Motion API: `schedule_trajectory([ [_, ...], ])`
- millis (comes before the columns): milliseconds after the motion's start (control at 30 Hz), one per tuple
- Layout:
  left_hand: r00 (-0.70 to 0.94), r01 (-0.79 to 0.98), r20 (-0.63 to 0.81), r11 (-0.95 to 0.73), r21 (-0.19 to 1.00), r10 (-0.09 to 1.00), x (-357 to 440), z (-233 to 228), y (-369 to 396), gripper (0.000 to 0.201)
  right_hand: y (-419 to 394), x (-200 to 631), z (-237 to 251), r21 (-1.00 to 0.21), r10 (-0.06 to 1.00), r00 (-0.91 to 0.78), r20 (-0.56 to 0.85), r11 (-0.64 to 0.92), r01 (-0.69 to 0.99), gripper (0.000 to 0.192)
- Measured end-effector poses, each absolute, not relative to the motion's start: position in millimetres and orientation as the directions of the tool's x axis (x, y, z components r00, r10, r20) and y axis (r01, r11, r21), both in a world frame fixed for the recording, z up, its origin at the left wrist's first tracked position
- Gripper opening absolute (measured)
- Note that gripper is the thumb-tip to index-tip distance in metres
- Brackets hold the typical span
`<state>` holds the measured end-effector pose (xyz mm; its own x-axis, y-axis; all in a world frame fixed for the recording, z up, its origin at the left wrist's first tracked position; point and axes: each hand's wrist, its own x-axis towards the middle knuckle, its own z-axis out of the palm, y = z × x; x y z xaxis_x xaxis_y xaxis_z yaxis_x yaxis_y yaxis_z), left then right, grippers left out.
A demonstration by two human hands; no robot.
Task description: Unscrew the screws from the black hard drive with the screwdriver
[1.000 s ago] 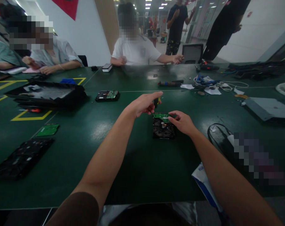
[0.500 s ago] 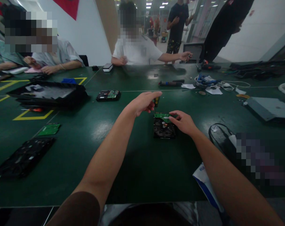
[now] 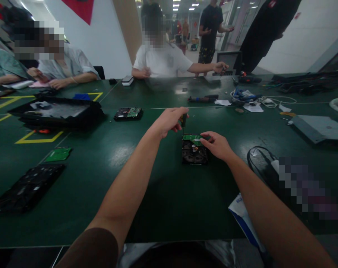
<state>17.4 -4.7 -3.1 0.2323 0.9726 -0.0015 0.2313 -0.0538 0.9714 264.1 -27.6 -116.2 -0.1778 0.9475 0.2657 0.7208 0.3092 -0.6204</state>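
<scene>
A hard drive [image 3: 195, 153] lies on the green table before me, its green circuit board [image 3: 189, 138] uppermost along the far side. My left hand [image 3: 171, 121] is closed round the handle of a screwdriver [image 3: 183, 119], which stands upright with its thin shaft pointing down at the far left corner of the board. With thumb and fingers, my right hand [image 3: 215, 143] grips the drive's right edge near the board. Its fingertips touch the drive and partly cover that side.
Another hard drive [image 3: 128, 113] lies farther back. Left are a loose green board [image 3: 58, 154], a black drive casing [image 3: 27, 188] and a black tray [image 3: 57, 111]. A grey metal box [image 3: 321, 127] and cables [image 3: 265, 99] lie right. A co-worker [image 3: 163, 59] sits opposite.
My left hand has shifted slightly left and turned a little with the screwdriver, whose handle now leans differently. My right hand and the drive have stayed in place.
</scene>
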Motion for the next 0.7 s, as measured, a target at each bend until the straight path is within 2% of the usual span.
schedule_trajectory([
  [433, 0.339, 0.194, 0.024, -0.095, 0.976, 0.941, 20.7, -1.2, -9.8, 0.029, -25.3, 265.5, -120.0, -0.628, 0.951, -0.182, 0.251, 0.303, 0.717, 0.033],
  [567, 0.342, 0.136, 0.011, -0.061, 0.989, 0.94, 21.1, -1.1, -10.0, 0.025, -26.2, 265.4, -118.2, -0.622, 0.955, -0.172, 0.243, 0.289, 0.728, 0.033],
  [700, 0.392, 0.024, -0.073, 0.069, 0.997, 0.917, 22.9, -2.6, -8.9, 0.026, -27.2, 264.9, -117.1, -0.623, 0.951, -0.182, 0.249, 0.302, 0.721, 0.034],
])
